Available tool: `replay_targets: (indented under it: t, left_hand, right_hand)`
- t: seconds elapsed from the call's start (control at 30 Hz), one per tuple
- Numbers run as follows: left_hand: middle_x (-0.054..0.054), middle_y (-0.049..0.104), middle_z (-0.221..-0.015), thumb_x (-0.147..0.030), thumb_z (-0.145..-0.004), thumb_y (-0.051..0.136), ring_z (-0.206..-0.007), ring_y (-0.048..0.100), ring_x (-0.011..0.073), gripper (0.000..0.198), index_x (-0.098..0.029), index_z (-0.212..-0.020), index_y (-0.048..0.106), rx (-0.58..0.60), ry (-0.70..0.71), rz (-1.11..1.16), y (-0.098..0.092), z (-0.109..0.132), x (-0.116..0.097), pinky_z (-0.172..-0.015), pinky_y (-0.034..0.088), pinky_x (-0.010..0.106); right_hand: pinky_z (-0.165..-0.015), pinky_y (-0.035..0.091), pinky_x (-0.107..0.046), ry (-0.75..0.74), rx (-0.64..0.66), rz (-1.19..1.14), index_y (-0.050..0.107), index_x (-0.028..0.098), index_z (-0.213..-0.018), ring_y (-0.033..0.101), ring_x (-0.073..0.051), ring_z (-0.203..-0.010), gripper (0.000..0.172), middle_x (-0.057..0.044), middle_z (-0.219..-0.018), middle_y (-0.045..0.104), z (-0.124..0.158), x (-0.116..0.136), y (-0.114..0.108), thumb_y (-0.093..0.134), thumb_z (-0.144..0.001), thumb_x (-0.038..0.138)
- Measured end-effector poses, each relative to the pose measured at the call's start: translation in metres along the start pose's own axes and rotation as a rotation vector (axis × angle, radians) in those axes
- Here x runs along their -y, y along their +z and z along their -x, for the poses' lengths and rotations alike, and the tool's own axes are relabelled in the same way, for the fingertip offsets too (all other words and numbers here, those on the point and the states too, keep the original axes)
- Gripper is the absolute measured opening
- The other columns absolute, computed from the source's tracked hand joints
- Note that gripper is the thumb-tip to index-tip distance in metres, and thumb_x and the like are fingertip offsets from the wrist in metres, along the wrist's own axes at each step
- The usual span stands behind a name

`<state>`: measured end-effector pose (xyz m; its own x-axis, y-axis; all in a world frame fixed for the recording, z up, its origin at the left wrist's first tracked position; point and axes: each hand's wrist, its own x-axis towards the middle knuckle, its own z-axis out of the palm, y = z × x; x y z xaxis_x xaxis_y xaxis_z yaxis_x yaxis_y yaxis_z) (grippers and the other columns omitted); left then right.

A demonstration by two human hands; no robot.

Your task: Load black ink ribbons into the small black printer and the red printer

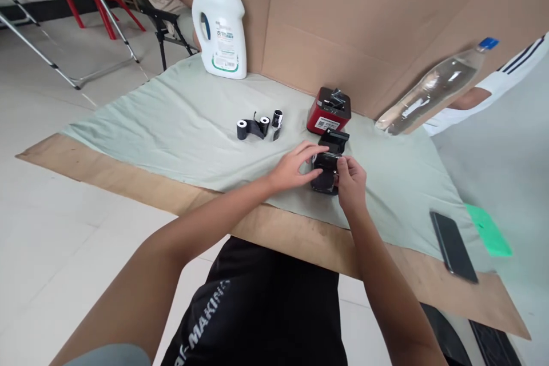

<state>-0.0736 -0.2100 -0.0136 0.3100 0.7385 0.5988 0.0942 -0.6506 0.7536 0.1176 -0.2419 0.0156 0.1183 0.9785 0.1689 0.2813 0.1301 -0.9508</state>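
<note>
A small black device (pixel 326 176) with a raised lid lies on the pale green cloth (pixel 180 126) in front of me. My left hand (pixel 295 166) rests its fingers on the device's left and top side. My right hand (pixel 350 183) is closed around its right edge. Just behind it stands a red and black box-shaped device (pixel 329 111). To the left lie small black rolls with white cores (pixel 258 125), joined by a strip of black ribbon.
A white detergent bottle (pixel 220 22) stands at the back left against a cardboard wall (pixel 364 28). A clear water bottle (pixel 433 89) leans at the right. A black phone (pixel 453 246) and a green card (pixel 489 230) lie near the right edge. A seated person's arm (pixel 469 97) shows beyond.
</note>
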Motion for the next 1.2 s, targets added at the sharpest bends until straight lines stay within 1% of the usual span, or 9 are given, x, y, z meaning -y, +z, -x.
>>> replay_targets:
  t: [0.1,0.27,0.33,0.5,0.63,0.77,0.9,1.0,1.2]
  left_hand:
    - [0.008,0.071,-0.12,-0.039,-0.097,0.064,-0.09,0.063,0.0174,0.038,-0.025,-0.131,0.069,0.045,0.042,-0.06,-0.003,0.002,-0.004,-0.089,0.054,0.032]
    - [-0.001,0.07,-0.085,-0.049,-0.096,0.064,-0.073,0.059,0.014,0.04,-0.023,-0.125,0.07,0.023,-0.185,-0.086,-0.004,0.005,-0.006,-0.075,0.05,0.026]
    - [-0.004,0.062,-0.072,-0.052,-0.097,0.06,-0.067,0.056,0.0137,0.038,-0.021,-0.117,0.07,0.015,-0.243,-0.075,-0.003,0.005,-0.006,-0.068,0.046,0.025]
    - [-0.006,0.05,-0.058,-0.058,-0.1,0.052,-0.058,0.047,0.0123,0.041,-0.02,-0.087,0.062,-0.022,-0.292,-0.007,0.0,0.006,-0.008,-0.059,0.036,0.026]
    - [-0.006,0.048,-0.057,-0.059,-0.098,0.055,-0.056,0.044,0.0113,0.044,-0.021,-0.076,0.056,-0.003,-0.286,0.037,0.0,0.006,-0.007,-0.058,0.034,0.026]
    - [-0.007,0.053,-0.062,-0.054,-0.092,0.067,-0.056,0.046,0.0112,0.038,-0.02,-0.107,0.063,0.041,-0.312,0.15,0.003,0.008,-0.004,-0.057,0.035,0.024]
    - [-0.004,0.065,-0.082,-0.04,-0.087,0.077,-0.061,0.054,0.0116,0.075,-0.024,-0.151,0.043,0.093,-0.298,0.148,0.01,0.01,-0.002,-0.064,0.044,0.025]
    - [-0.002,0.069,-0.089,-0.034,-0.092,0.069,-0.06,0.053,0.0103,0.071,-0.025,-0.156,0.04,0.134,-0.261,0.098,0.013,0.01,0.001,-0.066,0.046,0.026]
    - [0.002,0.071,-0.105,-0.028,-0.096,0.061,-0.068,0.056,0.0109,0.048,-0.027,-0.144,0.059,0.252,-0.144,-0.08,0.007,0.009,0.004,-0.072,0.049,0.027]
  right_hand:
    - [-0.049,0.041,-0.03,0.004,0.073,-0.002,0.065,0.028,-0.103,0.049,-0.016,-0.055,0.051,0.001,-0.076,0.056,0.01,-0.001,0.002,0.054,-0.094,0.077]
    - [-0.061,0.055,-0.033,-0.178,0.161,0.021,0.051,0.032,-0.148,0.071,-0.024,-0.095,0.057,-0.009,-0.123,0.067,0.021,-0.002,0.003,0.064,-0.094,0.049]
    - [-0.062,0.056,-0.035,-0.208,0.174,0.08,0.05,0.031,-0.151,0.071,-0.026,-0.099,0.058,-0.01,-0.12,0.068,0.021,-0.003,0.005,0.062,-0.095,0.041]
    - [-0.069,0.061,-0.044,-0.278,0.142,0.286,0.056,0.032,-0.147,0.068,-0.027,-0.084,0.053,-0.009,-0.107,0.069,0.019,-0.005,0.004,0.061,-0.094,0.033]
    - [-0.079,0.062,-0.048,-0.474,0.082,0.418,0.064,0.032,-0.14,0.068,-0.028,-0.092,0.045,-0.012,-0.124,0.067,0.019,-0.003,0.001,0.062,-0.095,0.031]
    - [-0.08,0.059,-0.043,-0.497,0.06,0.405,0.071,0.029,-0.122,0.068,-0.027,-0.096,0.027,-0.01,-0.117,0.07,0.014,-0.002,-0.008,0.064,-0.096,0.034]
    - [-0.068,0.054,-0.035,-0.293,0.06,0.314,0.072,0.027,-0.118,0.064,-0.022,-0.082,0.035,-0.005,-0.103,0.072,-0.015,-0.005,-0.03,0.073,-0.088,0.043]
    - [-0.066,0.049,-0.033,-0.244,0.201,0.338,0.074,0.023,-0.115,0.061,-0.02,-0.076,0.039,-0.003,-0.092,0.072,-0.05,-0.001,-0.049,0.075,-0.083,0.046]
    - [-0.066,0.046,-0.033,-0.188,0.49,0.593,0.076,0.022,-0.104,0.06,-0.02,-0.072,0.034,-0.004,-0.088,0.073,-0.094,0.037,-0.061,0.075,-0.085,0.05]
